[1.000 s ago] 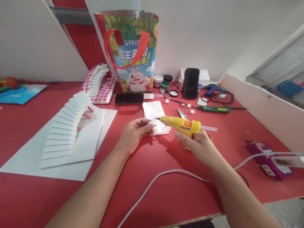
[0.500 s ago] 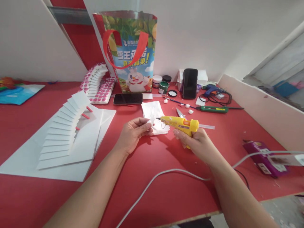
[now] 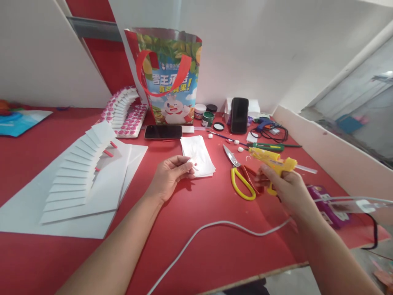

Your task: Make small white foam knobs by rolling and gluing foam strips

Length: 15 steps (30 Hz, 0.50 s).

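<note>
My right hand point(image 3: 284, 186) grips a yellow glue gun point(image 3: 273, 162) by its handle, nozzle pointing left, above the red table point(image 3: 215, 205) and beside yellow-handled scissors point(image 3: 241, 178). A white cord point(image 3: 215, 229) trails from it across the table. My left hand point(image 3: 170, 174) pinches a small white piece point(image 3: 192, 165) between thumb and fingers, over the edge of a stack of white paper squares point(image 3: 198, 155).
A white paper staircase model point(image 3: 82, 172) lies at the left on white sheets. A printed bag point(image 3: 167, 76) stands at the back, a black phone point(image 3: 163, 131) lies flat before it, another phone point(image 3: 239, 114) stands upright. Paint jars, a blue glue gun and a purple power strip point(image 3: 328, 205) sit on the right.
My right hand has carried the glue gun to the right, away from the white piece, uncovering the scissors. The left hand stayed in place. The view shifted slightly.
</note>
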Available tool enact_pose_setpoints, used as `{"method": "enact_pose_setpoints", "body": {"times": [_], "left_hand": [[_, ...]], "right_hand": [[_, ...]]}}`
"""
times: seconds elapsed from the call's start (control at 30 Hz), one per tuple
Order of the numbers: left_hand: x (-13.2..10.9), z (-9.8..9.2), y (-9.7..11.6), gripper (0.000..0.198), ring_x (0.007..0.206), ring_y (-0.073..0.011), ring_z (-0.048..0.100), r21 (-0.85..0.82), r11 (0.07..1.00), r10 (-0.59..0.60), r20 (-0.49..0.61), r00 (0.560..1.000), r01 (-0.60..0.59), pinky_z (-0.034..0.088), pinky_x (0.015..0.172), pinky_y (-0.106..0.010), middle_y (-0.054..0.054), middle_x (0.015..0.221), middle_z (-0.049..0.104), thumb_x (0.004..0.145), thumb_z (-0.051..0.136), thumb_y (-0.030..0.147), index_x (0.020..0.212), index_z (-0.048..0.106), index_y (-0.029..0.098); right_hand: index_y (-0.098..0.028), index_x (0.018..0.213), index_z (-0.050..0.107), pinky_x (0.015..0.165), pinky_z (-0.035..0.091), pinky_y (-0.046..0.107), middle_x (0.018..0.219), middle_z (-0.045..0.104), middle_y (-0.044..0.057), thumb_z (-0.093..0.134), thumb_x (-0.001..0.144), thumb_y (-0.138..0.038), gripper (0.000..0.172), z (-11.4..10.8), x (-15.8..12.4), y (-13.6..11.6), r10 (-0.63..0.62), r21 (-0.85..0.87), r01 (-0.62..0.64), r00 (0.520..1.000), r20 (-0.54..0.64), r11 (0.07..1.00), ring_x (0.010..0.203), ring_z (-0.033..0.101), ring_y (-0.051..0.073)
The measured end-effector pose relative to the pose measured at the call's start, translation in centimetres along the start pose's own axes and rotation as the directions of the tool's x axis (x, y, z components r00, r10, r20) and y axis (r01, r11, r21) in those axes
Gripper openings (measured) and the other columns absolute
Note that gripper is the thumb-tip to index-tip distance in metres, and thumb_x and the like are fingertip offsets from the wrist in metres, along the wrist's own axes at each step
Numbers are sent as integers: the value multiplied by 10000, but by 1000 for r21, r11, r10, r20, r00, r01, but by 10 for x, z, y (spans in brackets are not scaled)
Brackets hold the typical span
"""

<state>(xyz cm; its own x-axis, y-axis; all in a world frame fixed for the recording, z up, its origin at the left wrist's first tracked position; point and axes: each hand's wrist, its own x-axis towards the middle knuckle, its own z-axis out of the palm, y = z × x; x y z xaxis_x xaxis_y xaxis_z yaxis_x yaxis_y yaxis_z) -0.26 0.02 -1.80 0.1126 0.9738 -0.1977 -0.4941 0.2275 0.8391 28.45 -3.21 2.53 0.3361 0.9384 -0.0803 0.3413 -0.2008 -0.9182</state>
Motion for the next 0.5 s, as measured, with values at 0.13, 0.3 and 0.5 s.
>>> {"method": "enact_pose_setpoints", "body": {"times": [0.13,0.3,0.5], "left_hand": [[0,-1,0,299,592,-96,645,21,1000,0,14,1000,0,565,608,-221,-55,745,743,619,904,264,809,727,116],[-1,-1,1,309,571,-94,639,21,1000,3,-6,1000,-3,566,601,-222,-45,722,736,606,912,265,808,731,117],[-1,-2,1,291,576,-91,639,32,999,2,23,1000,-2,564,606,-214,-49,723,737,626,903,271,806,735,117]], "right_hand": [[-172,720,638,530,448,299,623,621,28,799,616,-510,388,21,-4,3,-56,-177,55,998,-2,983,575,579,179],[-208,914,586,647,438,324,820,655,53,665,727,-474,334,32,-2,18,-238,-450,195,971,-40,871,731,601,220],[-226,846,465,622,391,313,898,596,92,543,804,-421,214,26,-15,27,-314,-626,249,949,7,739,721,549,211]]}}
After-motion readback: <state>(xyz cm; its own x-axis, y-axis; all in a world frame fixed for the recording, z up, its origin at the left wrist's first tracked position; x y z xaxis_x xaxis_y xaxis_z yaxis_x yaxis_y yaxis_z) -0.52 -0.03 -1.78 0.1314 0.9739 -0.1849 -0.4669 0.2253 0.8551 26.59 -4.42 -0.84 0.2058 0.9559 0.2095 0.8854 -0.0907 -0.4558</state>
